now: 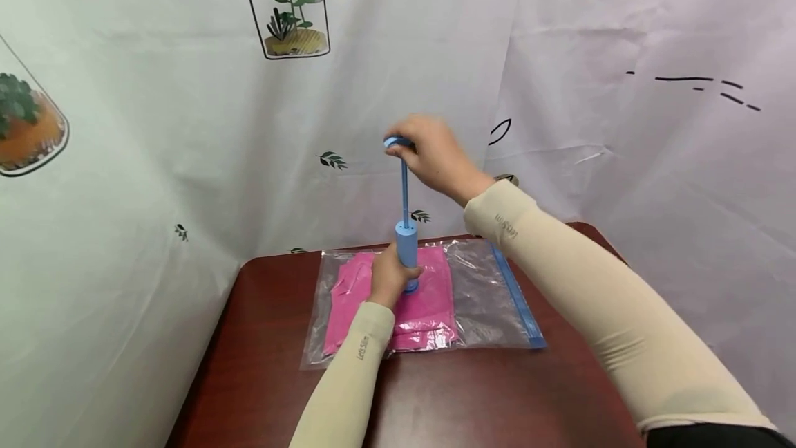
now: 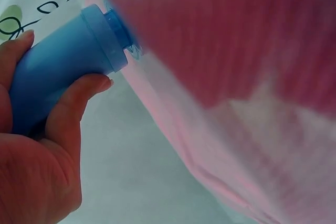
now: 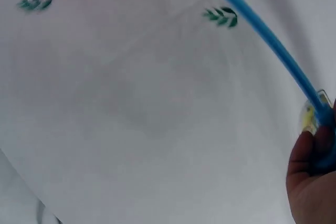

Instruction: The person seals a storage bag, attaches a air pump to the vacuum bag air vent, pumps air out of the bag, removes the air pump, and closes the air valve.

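Observation:
A blue hand pump (image 1: 407, 244) stands upright on a clear plastic bag (image 1: 488, 296) that holds folded pink cloth (image 1: 429, 306). My left hand (image 1: 390, 275) grips the pump's barrel low down, near the bag. In the left wrist view the fingers and thumb of my left hand (image 2: 47, 145) curl round the blue barrel (image 2: 63, 61), whose end meets the bag. High above, my right hand (image 1: 429, 154) holds the pump's handle (image 1: 398, 141), with the thin rod (image 1: 405, 192) drawn far out. The right wrist view shows my right hand (image 3: 315, 182) at the end of the blue rod (image 3: 268, 35).
The bag lies flat on a dark red table (image 1: 267, 323), near its back edge. A blue strip (image 1: 519, 299) runs along the bag's right side. Behind and beside the table hangs a pale printed cloth (image 1: 186, 123).

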`<action>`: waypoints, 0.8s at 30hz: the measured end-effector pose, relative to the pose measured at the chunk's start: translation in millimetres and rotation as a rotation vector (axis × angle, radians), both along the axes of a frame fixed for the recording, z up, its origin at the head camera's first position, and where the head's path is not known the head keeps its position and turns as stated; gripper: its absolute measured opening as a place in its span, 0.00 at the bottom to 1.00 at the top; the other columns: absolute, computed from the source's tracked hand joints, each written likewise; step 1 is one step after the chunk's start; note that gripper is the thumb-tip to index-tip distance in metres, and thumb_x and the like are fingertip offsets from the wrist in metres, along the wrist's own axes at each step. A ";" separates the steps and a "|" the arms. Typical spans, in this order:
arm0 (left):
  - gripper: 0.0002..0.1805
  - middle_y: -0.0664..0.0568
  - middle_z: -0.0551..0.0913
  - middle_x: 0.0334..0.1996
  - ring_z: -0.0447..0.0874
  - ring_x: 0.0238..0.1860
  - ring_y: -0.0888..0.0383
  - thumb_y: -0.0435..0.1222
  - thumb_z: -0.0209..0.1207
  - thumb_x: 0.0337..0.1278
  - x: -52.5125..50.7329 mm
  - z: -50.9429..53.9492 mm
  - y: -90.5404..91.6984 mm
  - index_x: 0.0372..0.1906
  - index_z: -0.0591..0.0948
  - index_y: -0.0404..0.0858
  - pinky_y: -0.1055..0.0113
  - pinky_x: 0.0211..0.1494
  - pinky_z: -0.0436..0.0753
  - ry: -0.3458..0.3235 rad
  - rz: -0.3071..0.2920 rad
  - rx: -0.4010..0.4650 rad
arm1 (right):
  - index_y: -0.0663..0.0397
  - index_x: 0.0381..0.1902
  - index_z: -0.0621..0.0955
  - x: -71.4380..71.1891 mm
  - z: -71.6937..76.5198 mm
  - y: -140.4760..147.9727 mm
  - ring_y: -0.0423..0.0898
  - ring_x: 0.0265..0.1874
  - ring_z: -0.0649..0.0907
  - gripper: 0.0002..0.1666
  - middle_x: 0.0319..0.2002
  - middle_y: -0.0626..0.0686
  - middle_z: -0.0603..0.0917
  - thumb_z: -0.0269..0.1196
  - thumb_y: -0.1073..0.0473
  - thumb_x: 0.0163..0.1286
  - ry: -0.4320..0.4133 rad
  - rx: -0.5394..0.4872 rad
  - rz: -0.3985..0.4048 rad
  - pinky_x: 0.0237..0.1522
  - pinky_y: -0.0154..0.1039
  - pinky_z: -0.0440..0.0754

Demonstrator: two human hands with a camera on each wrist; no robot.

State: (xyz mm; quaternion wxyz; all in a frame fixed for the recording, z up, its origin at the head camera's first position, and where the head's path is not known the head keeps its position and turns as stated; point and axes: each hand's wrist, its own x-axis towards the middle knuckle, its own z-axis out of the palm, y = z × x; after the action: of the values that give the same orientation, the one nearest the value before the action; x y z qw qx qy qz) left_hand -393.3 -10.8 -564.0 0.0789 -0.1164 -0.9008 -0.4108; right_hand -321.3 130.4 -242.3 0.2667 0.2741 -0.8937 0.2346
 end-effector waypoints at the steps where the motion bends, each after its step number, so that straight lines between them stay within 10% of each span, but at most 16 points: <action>1: 0.34 0.46 0.97 0.51 0.97 0.54 0.44 0.43 0.91 0.43 -0.6 0.2 -0.4 0.57 0.88 0.45 0.45 0.62 0.93 0.007 -0.003 -0.004 | 0.63 0.58 0.91 -1.2 -7.9 0.0 0.57 0.56 0.92 0.15 0.56 0.61 0.94 0.72 0.58 0.82 0.011 0.004 0.004 0.64 0.50 0.90; 14: 0.41 0.49 0.97 0.50 0.96 0.51 0.46 0.52 0.90 0.43 -9.2 -8.2 -8.9 0.64 0.87 0.45 0.48 0.58 0.93 0.121 -0.033 -0.064 | 0.65 0.58 0.90 -6.0 -130.9 -6.7 0.57 0.55 0.93 0.15 0.52 0.61 0.94 0.69 0.58 0.83 -0.160 0.060 0.041 0.62 0.52 0.92; 19: 0.39 0.49 0.97 0.47 0.96 0.49 0.47 0.50 0.90 0.40 -6.7 -8.8 -5.6 0.62 0.88 0.45 0.48 0.56 0.93 0.115 -0.027 -0.036 | 0.64 0.57 0.89 -7.6 -112.2 -5.0 0.58 0.54 0.92 0.13 0.52 0.61 0.93 0.67 0.59 0.85 -0.211 0.059 0.028 0.62 0.52 0.92; 24: 0.31 0.44 0.97 0.46 0.96 0.48 0.43 0.41 0.90 0.41 10.3 11.5 -3.6 0.53 0.88 0.42 0.46 0.58 0.93 0.059 -0.017 0.014 | 0.64 0.57 0.88 -11.6 -49.1 -0.7 0.59 0.55 0.92 0.13 0.54 0.63 0.94 0.67 0.60 0.85 -0.165 -0.006 -0.002 0.65 0.54 0.90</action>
State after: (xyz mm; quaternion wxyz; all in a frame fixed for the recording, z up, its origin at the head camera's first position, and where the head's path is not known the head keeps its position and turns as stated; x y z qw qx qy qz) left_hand -383.0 -14.4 -552.5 0.1028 -0.1354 -0.8942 -0.4141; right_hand -332.8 129.7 -291.3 0.1932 0.2519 -0.9122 0.2589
